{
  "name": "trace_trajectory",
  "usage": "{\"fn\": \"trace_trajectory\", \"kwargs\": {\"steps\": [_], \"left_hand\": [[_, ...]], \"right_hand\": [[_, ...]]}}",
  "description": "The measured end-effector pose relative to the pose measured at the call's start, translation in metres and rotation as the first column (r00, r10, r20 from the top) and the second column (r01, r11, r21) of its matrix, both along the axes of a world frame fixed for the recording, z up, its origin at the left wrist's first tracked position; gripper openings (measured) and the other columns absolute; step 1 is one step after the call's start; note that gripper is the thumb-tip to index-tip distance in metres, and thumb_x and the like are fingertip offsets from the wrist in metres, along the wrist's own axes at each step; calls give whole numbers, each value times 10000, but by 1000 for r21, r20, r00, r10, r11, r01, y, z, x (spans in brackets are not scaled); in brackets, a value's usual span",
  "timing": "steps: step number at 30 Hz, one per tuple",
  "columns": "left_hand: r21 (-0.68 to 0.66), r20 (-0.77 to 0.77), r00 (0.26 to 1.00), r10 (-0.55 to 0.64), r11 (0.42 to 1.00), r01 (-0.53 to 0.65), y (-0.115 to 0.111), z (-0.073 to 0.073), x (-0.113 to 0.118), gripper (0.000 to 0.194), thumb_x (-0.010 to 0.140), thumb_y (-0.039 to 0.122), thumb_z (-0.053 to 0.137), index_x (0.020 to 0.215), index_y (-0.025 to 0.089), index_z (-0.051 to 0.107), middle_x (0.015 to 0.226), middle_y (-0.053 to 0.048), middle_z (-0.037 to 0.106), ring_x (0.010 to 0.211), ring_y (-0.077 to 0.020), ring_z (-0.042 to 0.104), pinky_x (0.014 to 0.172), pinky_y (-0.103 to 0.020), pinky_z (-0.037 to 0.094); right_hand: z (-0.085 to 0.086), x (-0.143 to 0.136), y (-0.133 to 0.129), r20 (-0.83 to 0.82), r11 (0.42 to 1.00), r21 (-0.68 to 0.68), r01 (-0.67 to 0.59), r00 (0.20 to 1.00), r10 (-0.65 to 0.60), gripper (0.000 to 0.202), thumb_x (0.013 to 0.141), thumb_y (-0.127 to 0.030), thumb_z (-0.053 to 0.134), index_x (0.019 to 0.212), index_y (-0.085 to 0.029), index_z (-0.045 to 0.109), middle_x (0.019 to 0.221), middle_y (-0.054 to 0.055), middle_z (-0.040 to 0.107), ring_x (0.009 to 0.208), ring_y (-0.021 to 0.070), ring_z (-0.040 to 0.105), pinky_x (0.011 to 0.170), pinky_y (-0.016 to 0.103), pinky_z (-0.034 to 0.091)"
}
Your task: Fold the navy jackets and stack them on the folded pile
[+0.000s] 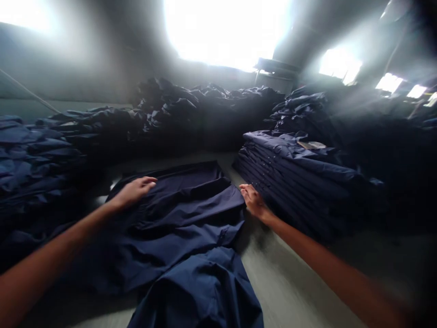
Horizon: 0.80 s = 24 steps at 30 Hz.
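A dark navy garment (pixel 184 205) lies spread with wrinkles on the pale surface in front of me, and its exact kind does not show. Over its left part is my left hand (pixel 136 190), fingers stretched to the right and nothing held. At the garment's right edge, my right hand (pixel 251 199) has its fingers bent and close together on the cloth. A bluer piece of cloth (pixel 201 291) hangs in folds at the near end; whether it belongs to the same garment is unclear.
To the right stands a neat stack of folded navy garments (pixel 287 182) with a small flat card (pixel 311 145) on top. Loose heaps of dark clothing (pixel 164 105) rise at the back, and another pile (pixel 27 155) is on the left. Bright windows (pixel 225 32) glare behind.
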<state>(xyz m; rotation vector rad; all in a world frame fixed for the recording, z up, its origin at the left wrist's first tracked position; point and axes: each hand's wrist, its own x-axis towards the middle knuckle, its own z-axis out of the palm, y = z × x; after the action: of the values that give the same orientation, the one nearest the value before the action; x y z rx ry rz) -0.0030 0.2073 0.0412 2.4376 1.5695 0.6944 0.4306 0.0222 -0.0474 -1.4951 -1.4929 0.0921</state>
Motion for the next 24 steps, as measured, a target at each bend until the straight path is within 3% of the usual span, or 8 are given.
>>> {"fn": "trace_trajectory", "kwargs": {"steps": [2,5,9,13,17,19,21,24], "left_hand": [[-20,-70,979,-193,981,192,-6,-13,41,495,940,618,491,1160,252,742,1251,-31,762,1213,-238,676,1103,-326,474],[-39,-113,937,-331,944,329,-13,-28,111,496,965,537,440,1232,240,736,1336,-76,718,1257,-263,654,1124,-343,457],[-114,-59,929,-366,927,358,-11,-38,207,548,973,615,453,1249,232,731,1328,-112,722,1233,-309,663,1049,-373,486],[-210,-22,942,-334,923,322,10,-39,277,608,834,729,614,1092,207,787,1040,-117,798,971,-326,735,807,-351,544],[-273,13,952,-306,915,298,45,-30,299,449,804,597,696,895,171,801,789,-72,765,768,-253,722,669,-288,522],[-273,12,964,-266,927,259,59,-27,297,423,823,552,696,892,146,790,785,-87,758,758,-256,721,672,-294,527],[-252,-5,975,-221,944,212,64,-27,291,409,852,515,689,945,127,779,868,-123,769,829,-282,736,730,-317,543],[-163,-20,986,-163,974,158,52,-31,282,441,958,466,579,1194,120,718,1186,-193,728,1084,-324,709,909,-374,541]], "right_hand": [[-14,-2,-7,38,999,21,-39,999,39,268,970,-389,486,1144,-298,668,1183,115,702,1186,330,647,1084,523,484],[-23,-8,-16,210,993,69,-91,975,75,353,981,-455,564,1270,-266,635,1280,137,675,1258,333,612,1105,535,477],[-21,-10,-23,395,993,94,-77,918,34,331,1018,-471,560,1270,-275,646,1253,138,675,1190,335,622,1042,529,508],[-21,-6,-32,489,997,79,-14,872,-26,308,1008,-475,595,1222,-265,670,1088,121,687,1026,324,642,927,503,535],[-22,-5,-36,605,1000,0,-22,796,18,87,1004,-305,606,980,-272,683,970,80,695,952,291,639,873,460,517],[-22,-7,-35,663,995,-52,-81,743,96,186,1014,-214,546,868,-262,650,870,53,683,883,261,639,864,442,501],[-22,-9,-34,678,989,-69,-128,722,140,240,1031,-192,498,842,-250,634,826,44,671,826,238,631,838,423,490],[-18,-11,-36,639,993,-42,-115,761,115,224,1057,-234,483,920,-238,660,896,64,689,857,236,631,811,406,484]]}}
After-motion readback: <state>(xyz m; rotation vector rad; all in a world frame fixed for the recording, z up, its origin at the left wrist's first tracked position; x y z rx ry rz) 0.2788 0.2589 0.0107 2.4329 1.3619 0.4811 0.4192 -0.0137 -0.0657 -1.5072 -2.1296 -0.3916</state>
